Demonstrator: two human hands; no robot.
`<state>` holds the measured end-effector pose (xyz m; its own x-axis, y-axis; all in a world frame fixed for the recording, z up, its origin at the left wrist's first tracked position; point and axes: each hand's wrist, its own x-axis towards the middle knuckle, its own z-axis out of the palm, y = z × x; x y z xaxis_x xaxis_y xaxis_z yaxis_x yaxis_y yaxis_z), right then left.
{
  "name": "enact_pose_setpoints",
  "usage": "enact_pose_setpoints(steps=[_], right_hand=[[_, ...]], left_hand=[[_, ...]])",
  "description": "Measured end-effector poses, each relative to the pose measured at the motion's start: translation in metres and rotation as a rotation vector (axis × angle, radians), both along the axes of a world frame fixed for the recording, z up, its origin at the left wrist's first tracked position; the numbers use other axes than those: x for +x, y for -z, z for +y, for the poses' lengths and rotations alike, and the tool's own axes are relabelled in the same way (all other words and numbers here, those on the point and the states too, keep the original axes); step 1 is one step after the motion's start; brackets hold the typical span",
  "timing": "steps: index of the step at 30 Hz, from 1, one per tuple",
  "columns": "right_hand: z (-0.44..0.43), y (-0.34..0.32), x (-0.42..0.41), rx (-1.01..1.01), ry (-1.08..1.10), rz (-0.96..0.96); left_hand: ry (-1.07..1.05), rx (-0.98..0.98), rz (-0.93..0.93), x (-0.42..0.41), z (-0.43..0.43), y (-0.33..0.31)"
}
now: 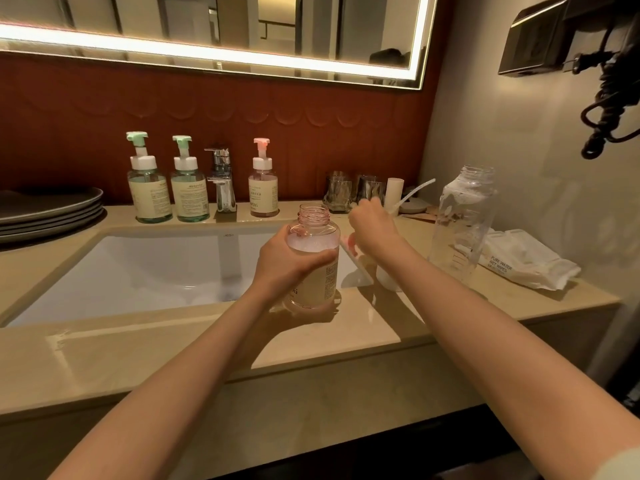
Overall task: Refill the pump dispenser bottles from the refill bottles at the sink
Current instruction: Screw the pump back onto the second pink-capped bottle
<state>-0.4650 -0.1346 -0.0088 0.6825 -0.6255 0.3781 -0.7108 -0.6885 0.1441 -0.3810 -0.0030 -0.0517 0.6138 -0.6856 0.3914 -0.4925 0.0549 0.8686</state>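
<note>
Warm dim light, glaring mirror strip [207,51], wide-angle edge bending, soft focus

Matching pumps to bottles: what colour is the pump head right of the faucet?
The pump head is pink, seen in the head view.

Beige stone counter [138,348] under an edge-lit mirror [207,19], rust-red scalloped wall panel [311,133] between (pale wall [519,133] at right).

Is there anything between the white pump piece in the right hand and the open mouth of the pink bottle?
Nothing visible. The right hand holds the white pump piece with its thin tube just right of the clear pink plastic bottle, which the left hand grips. Its mouth is uncovered.
</note>
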Motion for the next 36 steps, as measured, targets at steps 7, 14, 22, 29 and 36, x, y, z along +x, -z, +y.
enact_pose_setpoints(steps=[7, 14, 22, 29, 36], right_hand=[[0.013, -0.048, -0.001, 0.301, -0.141, -0.830], [0.033, -0.075, -0.019, 1.050, -0.312, -1.330], [0.052, -0.109, -0.037, 1.344, -0.509, -1.515], [0.065, -0.127, -0.046, 1.377, -0.600, -1.533], [0.069, -0.126, -0.047, 1.359, -0.596, -1.388]], left_hand=[[0.010, -0.002, -0.022, 0.000, 0.000, 0.001], [0.044, 0.006, 0.032, -0.002, 0.002, -0.002], [0.045, 0.030, 0.022, -0.005, 0.005, -0.005], [0.030, 0.041, 0.018, -0.009, 0.008, -0.006], [0.024, 0.034, 0.035, -0.010, 0.007, -0.005]])
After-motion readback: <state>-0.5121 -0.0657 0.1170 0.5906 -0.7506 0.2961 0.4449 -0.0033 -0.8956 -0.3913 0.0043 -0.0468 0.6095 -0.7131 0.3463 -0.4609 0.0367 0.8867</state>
